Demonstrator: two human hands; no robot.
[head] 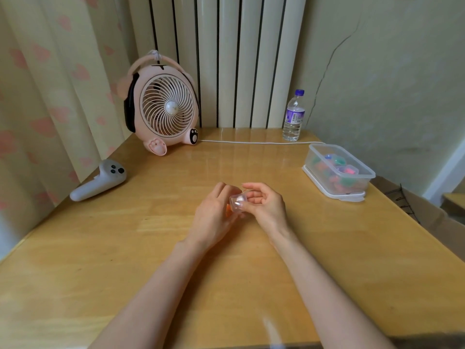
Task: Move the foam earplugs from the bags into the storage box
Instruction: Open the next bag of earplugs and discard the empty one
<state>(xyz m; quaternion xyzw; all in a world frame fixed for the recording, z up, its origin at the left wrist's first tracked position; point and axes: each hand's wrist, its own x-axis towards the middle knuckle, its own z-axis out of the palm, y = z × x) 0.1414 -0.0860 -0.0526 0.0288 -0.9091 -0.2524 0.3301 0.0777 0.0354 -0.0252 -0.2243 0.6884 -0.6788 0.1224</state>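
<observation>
Head camera looks down on two bare forearms that meet over the middle of a wooden table. The left hand shows its back, its fingers curled inward onto a small clear container held between the two hands. The right hand faces it, fingers curled loosely over the palm, and its thumb presses against the container's near side. Both hands are closed on this one piece. Whether it is a soft bag or a stiff case is too small to tell. A sliver of orange peeps out just beside the container, against the left hand's fingers. It could be a foam earplug, but that cannot be settled here. Both hands hover above the tabletop.

To the right, well apart from the hands, stands the clear storage box, open on top and resting on a white lid. Inside lie bright pieces in pink, green, blue and orange.

At the far right edge a water bottle with a purple cap stands upright. A white cable runs from near it across the back of the table to a pink fan at the far left corner. Near the left edge lies a grey handheld controller. Behind the table are a ribbed radiator and a patterned curtain.
</observation>
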